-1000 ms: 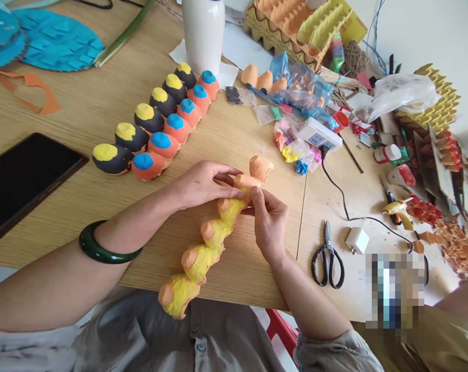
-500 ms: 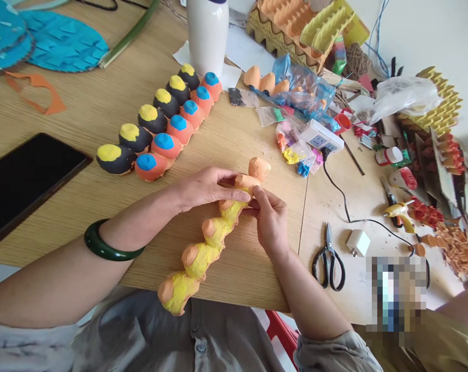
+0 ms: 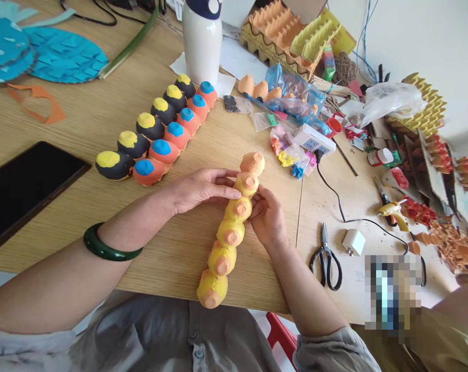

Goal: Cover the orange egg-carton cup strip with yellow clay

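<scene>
An orange egg-carton strip (image 3: 231, 233) with yellow clay around its cups is held near its far end, its near end reaching the table's front edge. The farthest cup is bare orange; the others show orange tips. My left hand (image 3: 202, 191) grips the strip from the left, thumb on its side. On the right, my right hand (image 3: 268, 214) has curled fingers against the strip's edge, partly hidden behind it. Beyond my left hand lie a strip of black cups with yellow tops (image 3: 148, 125) and a strip of orange-red cups with blue tops (image 3: 175, 135).
A dark phone (image 3: 32, 191) lies at the left and a white bottle (image 3: 202, 44) stands at the back. Black scissors (image 3: 325, 261), a white plug (image 3: 353, 242) and a power strip (image 3: 314, 139) are to the right. A person's arm shows at the lower right.
The yellow strip has turned so its rounded cup tips face up, and its near end has swung right. My right fingers have shifted lower along its edge. The view has shifted slightly.
</scene>
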{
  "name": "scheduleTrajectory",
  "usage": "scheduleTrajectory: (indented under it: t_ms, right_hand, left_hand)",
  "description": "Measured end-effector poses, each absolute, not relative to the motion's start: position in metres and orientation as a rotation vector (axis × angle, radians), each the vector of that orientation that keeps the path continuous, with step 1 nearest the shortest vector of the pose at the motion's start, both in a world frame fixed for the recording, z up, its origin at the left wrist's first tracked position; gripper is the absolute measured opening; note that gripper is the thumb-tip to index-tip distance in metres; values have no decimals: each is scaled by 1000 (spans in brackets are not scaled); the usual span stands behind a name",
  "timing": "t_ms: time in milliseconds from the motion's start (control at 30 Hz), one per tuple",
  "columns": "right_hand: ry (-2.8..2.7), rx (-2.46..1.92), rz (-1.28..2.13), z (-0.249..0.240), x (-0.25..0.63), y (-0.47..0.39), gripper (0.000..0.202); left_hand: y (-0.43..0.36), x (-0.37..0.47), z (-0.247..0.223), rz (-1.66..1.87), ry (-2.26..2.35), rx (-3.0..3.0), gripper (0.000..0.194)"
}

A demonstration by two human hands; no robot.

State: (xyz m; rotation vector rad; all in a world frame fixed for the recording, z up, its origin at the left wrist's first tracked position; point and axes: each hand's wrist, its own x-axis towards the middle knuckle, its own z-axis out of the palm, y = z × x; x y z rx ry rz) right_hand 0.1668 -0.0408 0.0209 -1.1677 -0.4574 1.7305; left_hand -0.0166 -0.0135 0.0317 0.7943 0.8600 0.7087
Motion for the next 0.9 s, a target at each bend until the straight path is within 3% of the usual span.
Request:
scheduleTrajectory:
  t_ms: [400, 633, 900]
  right_hand:
    - [-589, -1091, 1691, 25, 164, -46, 19]
    - [-500, -1135, 1781, 26, 169, -40, 23]
    - [-475, -1096, 1799, 24, 169, -38, 19]
  left_hand:
    - [-10, -22, 23, 615, 734, 715, 30]
    - [-12, -22, 29, 692, 659, 771, 40]
    - [-13, -16, 25, 707, 728, 767, 32]
